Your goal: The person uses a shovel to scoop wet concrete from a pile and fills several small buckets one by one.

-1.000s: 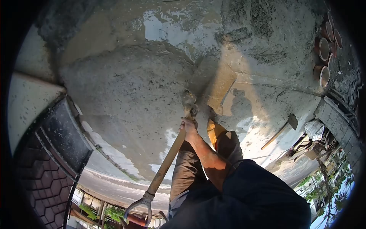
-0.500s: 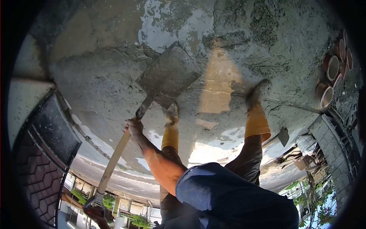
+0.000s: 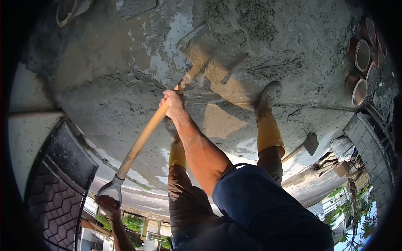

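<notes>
My right hand (image 3: 172, 103) is closed around the lower wooden shaft of a shovel (image 3: 144, 136). At the lower left, my left hand (image 3: 109, 206) grips the shovel's grey D-shaped handle. The shovel blade (image 3: 201, 48), coated in wet mortar and partly sunlit, is low over or in the grey wet mortar (image 3: 255, 25) ahead of me; whether it touches is hard to tell. My yellow boots (image 3: 270, 133), smeared with mortar, stand apart on the wet surface, with the right one just right of the blade.
Several mortar-stained buckets (image 3: 359, 93) lie tipped at the right. Another bucket (image 3: 69, 11) is at the upper left, near a flat grey plate (image 3: 135, 7). A flat-bladed tool (image 3: 310, 144) lies behind my right boot. A dark metal frame (image 3: 69, 154) stands at the left.
The shovel blade has moved forward and slightly right, from near my left boot to the mortar ahead. Both hands have kept hold, my right hand moving forward and right with the shaft.
</notes>
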Motion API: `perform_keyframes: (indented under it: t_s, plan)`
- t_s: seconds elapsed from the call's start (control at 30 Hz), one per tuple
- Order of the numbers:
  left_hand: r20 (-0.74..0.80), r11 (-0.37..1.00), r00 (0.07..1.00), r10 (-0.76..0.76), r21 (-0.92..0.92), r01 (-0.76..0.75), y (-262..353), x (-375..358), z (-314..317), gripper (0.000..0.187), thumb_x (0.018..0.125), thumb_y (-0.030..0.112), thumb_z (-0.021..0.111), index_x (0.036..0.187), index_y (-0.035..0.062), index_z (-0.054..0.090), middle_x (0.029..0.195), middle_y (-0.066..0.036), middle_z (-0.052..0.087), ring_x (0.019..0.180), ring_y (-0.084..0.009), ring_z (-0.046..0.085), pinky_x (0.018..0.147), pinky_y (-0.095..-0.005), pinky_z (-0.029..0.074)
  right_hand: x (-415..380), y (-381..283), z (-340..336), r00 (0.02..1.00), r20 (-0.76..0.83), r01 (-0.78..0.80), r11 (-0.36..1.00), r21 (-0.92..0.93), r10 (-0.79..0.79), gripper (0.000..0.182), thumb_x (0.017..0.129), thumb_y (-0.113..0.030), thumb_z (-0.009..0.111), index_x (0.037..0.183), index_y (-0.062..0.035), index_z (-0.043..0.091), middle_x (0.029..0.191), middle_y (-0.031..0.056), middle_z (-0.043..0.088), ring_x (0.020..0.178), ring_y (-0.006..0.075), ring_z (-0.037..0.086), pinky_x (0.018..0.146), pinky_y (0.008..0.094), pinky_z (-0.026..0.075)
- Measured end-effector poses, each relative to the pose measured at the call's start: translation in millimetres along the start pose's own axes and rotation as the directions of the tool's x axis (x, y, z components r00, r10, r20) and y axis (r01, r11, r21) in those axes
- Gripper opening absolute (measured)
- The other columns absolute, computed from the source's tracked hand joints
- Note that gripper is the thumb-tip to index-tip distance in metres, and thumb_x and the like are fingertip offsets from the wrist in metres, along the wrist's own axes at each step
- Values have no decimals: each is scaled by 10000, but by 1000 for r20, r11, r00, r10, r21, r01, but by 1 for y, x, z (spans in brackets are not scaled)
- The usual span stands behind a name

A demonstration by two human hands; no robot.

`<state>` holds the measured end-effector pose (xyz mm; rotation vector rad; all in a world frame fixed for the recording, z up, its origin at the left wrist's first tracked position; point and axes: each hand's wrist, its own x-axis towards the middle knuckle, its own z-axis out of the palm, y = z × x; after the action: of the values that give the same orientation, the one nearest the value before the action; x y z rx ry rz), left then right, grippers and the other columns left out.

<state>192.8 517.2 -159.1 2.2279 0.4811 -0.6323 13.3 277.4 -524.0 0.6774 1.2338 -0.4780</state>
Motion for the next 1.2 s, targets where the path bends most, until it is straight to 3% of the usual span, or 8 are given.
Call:
perform_keyframes:
  t_s: [0.17, 0.37, 0.47, 0.67, 0.7, 0.97, 1.13, 1.2]
  plan:
    - [220, 993, 971, -89, -61, 105, -129, -38, 34, 493, 850, 559, 375, 583, 145, 386, 461, 13, 338, 416, -129, 345, 437, -266, 310, -1, -83, -62, 992, 85, 110, 972, -209, -94, 137, 739, -115, 588, 742, -95, 453, 666, 5, 416, 533, 147, 435, 487, 324, 397]
    - [122, 931, 933, -337, -102, 350, -145, -43, 20, 418, 825, 494, 414, 622, 128, 412, 473, 22, 353, 417, -136, 385, 435, -272, 358, -11, -91, -77, 993, 65, 106, 972, -208, -95, 138, 750, -107, 608, 747, -94, 471, 632, -7, 424, 504, 141, 426, 463, 308, 386]
    - [-157, 991, 978, -134, -26, 131, -158, -20, 42, 403, 854, 468, 383, 590, 169, 325, 443, 44, 271, 355, -82, 263, 371, -246, 281, -4, -93, -76, 992, 123, 23, 987, -162, -3, 149, 732, -84, 614, 774, -96, 471, 611, -11, 426, 508, 147, 438, 480, 340, 413]
    - [-216, 990, 966, 140, 4, -142, -185, -14, 85, 364, 862, 440, 364, 659, 139, 376, 443, 49, 256, 365, -67, 273, 342, -226, 244, 3, -127, -69, 994, 79, 86, 985, -152, -74, 146, 717, -78, 605, 772, -99, 471, 605, -5, 429, 500, 146, 439, 469, 326, 406]
    - [-116, 997, 993, -14, -79, 4, -177, -13, 90, 339, 857, 420, 368, 689, 128, 409, 440, 43, 276, 366, -70, 285, 353, -228, 256, 1, -139, -65, 992, 92, 101, 988, -119, -91, 144, 715, -76, 603, 770, -99, 471, 613, 0, 436, 495, 145, 437, 465, 320, 405]
    - [-69, 980, 981, 179, -72, -184, -165, -38, 198, 358, 837, 398, 383, 598, 133, 354, 426, 29, 299, 360, -89, 292, 374, -241, 282, -37, -253, -68, 944, 133, 309, 951, -33, -302, 159, 763, -39, 572, 703, -101, 439, 607, -15, 367, 518, 127, 382, 465, 309, 355]
    - [48, 994, 997, 62, -92, -58, -158, -96, 247, 360, 828, 397, 379, 593, 129, 330, 414, 26, 276, 361, -98, 286, 407, -259, 283, -120, -337, -102, 911, 6, 412, 911, 22, -412, 168, 749, -29, 589, 689, -103, 451, 576, -9, 416, 467, 130, 420, 433, 304, 373]
    - [223, 978, 968, -118, -141, 152, -168, -123, 259, 374, 825, 406, 388, 565, 146, 315, 405, 37, 259, 351, -90, 246, 371, -248, 227, -159, -383, -127, 866, -32, 499, 867, -7, -499, 158, 760, -38, 586, 695, -94, 453, 578, 2, 421, 467, 135, 424, 438, 305, 387]
